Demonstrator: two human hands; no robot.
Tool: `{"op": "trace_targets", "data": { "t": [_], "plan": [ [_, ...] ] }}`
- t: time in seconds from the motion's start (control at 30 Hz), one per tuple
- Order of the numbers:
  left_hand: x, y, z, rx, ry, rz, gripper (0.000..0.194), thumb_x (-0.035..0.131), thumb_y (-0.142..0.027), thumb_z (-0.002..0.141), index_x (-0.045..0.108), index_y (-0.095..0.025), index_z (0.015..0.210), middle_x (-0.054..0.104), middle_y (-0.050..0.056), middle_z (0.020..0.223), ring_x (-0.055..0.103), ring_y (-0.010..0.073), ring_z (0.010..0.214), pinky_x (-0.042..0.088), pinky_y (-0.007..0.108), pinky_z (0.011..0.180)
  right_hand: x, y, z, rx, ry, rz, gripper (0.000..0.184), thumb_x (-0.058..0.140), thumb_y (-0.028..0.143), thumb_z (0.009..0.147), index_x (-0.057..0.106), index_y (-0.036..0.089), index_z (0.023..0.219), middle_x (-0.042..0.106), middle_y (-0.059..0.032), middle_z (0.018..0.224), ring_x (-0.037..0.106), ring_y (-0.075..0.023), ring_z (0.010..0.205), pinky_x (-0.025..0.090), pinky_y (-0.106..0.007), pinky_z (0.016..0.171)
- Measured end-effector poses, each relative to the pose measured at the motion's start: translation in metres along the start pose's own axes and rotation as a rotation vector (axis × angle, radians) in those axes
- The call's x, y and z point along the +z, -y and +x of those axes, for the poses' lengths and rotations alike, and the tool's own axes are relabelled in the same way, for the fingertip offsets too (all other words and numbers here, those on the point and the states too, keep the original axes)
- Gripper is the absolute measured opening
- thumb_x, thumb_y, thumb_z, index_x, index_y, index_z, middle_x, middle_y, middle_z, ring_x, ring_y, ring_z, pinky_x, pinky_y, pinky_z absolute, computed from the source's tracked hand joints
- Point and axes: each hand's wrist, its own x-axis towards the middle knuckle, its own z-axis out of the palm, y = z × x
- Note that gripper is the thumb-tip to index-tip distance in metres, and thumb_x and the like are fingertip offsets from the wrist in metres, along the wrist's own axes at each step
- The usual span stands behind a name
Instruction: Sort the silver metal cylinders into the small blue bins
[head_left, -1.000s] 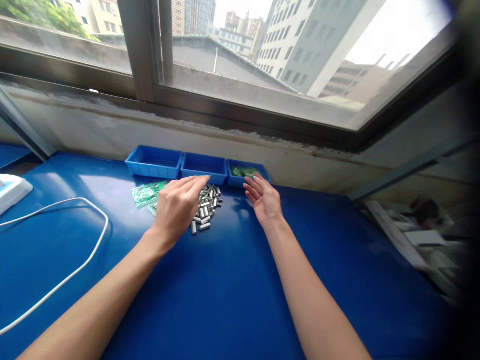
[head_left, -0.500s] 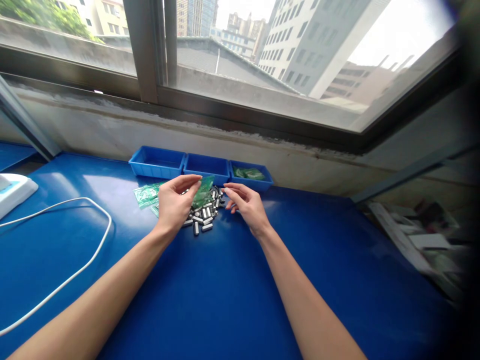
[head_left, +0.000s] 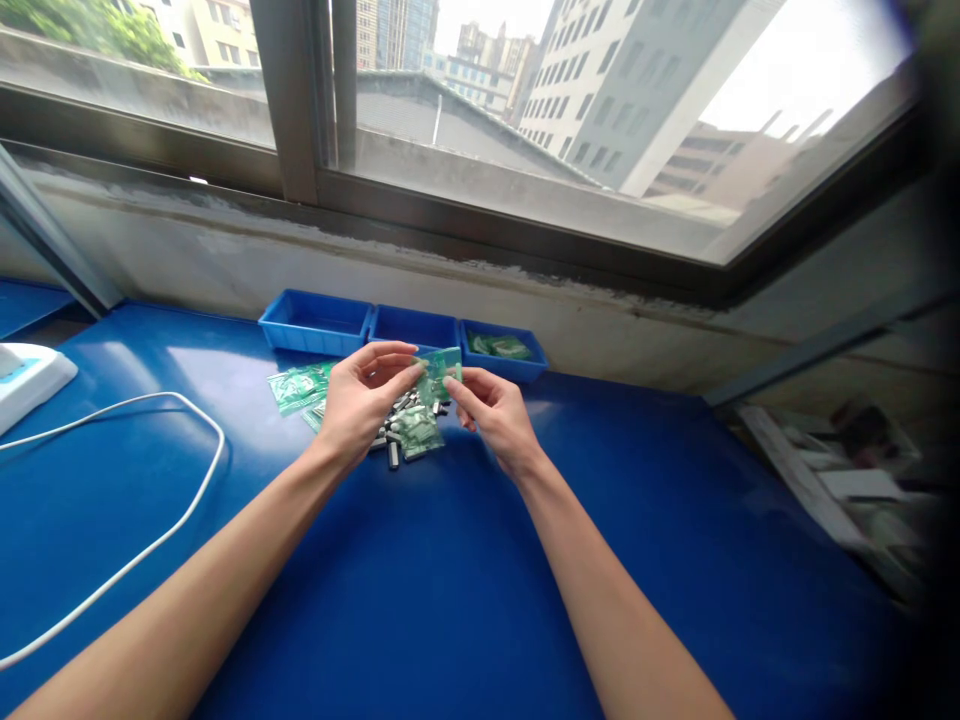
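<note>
In the head view, pinches the left edge of a thin green bag between thumb and finger of the left hand, with the other fingers bent. Pinches the right edge of the same bag with thumb and finger of the right hand, with the other fingers curled under. Holds the bag up over a pile of small dark and silver pieces, in front of the middle blue bin. Shows more green plastic lower down, over part of the pile (cannot tell if part of the same bag or not).

Has flat green bags on the blue table, just left of the left hand. Has the left blue bin and the right blue bin in a row with the middle one, with green packets inside the right one. Farther left, shows a bent white cord and a white box.
</note>
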Motion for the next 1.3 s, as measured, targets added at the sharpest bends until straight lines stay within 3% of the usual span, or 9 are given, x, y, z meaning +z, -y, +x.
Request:
{"op": "trace_targets", "data": {
  "t": [0.1,0.43,0.6,0.7,0.8,0.9,1.0,1.1,1.3],
  "plan": [
    [0.0,0.001,-0.001,-0.013,0.041,0.055,0.04,0.082,-0.04,0.07,0.071,-0.016,0.099,0.074,0.008,0.094,0.071,0.0203,0.087,0.057,0.03,0.079,-0.002,0.0,0.0,-0.003,-0.015,-0.012,0.038,0.079,0.051,0.069,0.072,0.017,0.084,0.065,0.0006,0.063,0.05,-0.0091,0.049,0.04,-0.024,0.048],
    [-0.003,0.008,-0.001,0.022,0.123,0.191,0.033,0.077,-0.037,0.075,0.071,-0.018,0.1,0.074,0.009,0.096,0.071,0.0223,0.091,0.058,0.033,0.082,-0.009,-0.003,0.001,-0.016,-0.041,-0.06,0.039,0.079,0.053,0.069,0.065,0.017,0.066,0.063,-0.0004,0.054,0.053,-0.0108,0.046,0.042,-0.024,0.047],
    [-0.003,0.007,-0.001,0.02,0.122,0.224,0.033,0.077,-0.037,0.074,0.071,-0.017,0.099,0.074,0.009,0.094,0.071,0.0222,0.089,0.057,0.031,0.078,-0.009,-0.002,0.001,0.008,-0.041,-0.047,0.038,0.079,0.052,0.07,0.071,0.015,0.07,0.064,-0.0009,0.054,0.054,-0.0107,0.046,0.044,-0.024,0.047],
    [-0.004,0.008,-0.001,0.082,0.103,0.315,0.028,0.071,-0.037,0.08,0.071,-0.018,0.099,0.074,0.008,0.093,0.071,0.0212,0.087,0.057,0.03,0.077,-0.01,-0.005,0.003,0.038,-0.012,-0.001,0.037,0.079,0.049,0.07,0.075,0.014,0.082,0.071,-0.0036,0.066,0.063,-0.0128,0.056,0.051,-0.026,0.056],
    [-0.008,0.008,-0.002,0.303,0.123,0.602,0.023,0.062,-0.034,0.088,0.07,-0.019,0.103,0.073,0.008,0.096,0.07,0.0196,0.085,0.055,0.031,0.078,-0.015,-0.013,0.009,0.054,-0.163,0.141,0.039,0.084,0.042,0.067,0.072,0.016,0.093,0.075,-0.005,0.081,0.072,-0.0169,0.071,0.059,-0.027,0.068],
    [-0.012,0.005,-0.005,0.501,0.32,0.964,0.024,0.061,-0.036,0.089,0.07,-0.021,0.105,0.071,0.008,0.104,0.067,0.0224,0.093,0.053,0.035,0.084,-0.023,-0.022,0.019,0.03,-0.453,0.301,0.046,0.089,0.034,0.06,0.062,0.018,0.094,0.075,-0.0025,0.077,0.075,-0.0187,0.077,0.061,-0.025,0.07],
    [-0.014,0.002,-0.007,0.548,0.519,1.159,0.029,0.064,-0.043,0.086,0.071,-0.021,0.103,0.07,0.008,0.105,0.066,0.025,0.097,0.052,0.036,0.086,-0.033,-0.027,0.029,0.004,-0.646,0.408,0.046,0.091,0.029,0.058,0.055,0.02,0.085,0.074,-0.0004,0.072,0.075,-0.0176,0.079,0.061,-0.022,0.072],
    [-0.013,0.0,-0.008,0.541,0.62,1.207,0.032,0.064,-0.046,0.086,0.071,-0.02,0.104,0.069,0.008,0.102,0.064,0.025,0.098,0.051,0.036,0.088,-0.04,-0.024,0.032,0.0,-0.684,0.458,0.042,0.089,0.027,0.061,0.057,0.019,0.088,0.075,-0.002,0.079,0.075,-0.018,0.086,0.062,-0.022,0.078],
    [-0.013,0.003,-0.007,0.521,0.631,1.234,0.031,0.058,-0.042,0.091,0.069,-0.019,0.109,0.068,0.008,0.101,0.064,0.0242,0.096,0.051,0.035,0.084,-0.039,-0.02,0.027,-0.018,-0.703,0.443,0.04,0.085,0.02,0.063,0.062,0.018,0.096,0.076,-0.0032,0.081,0.074,-0.0187,0.09,0.06,-0.028,0.087]
  ]
}}
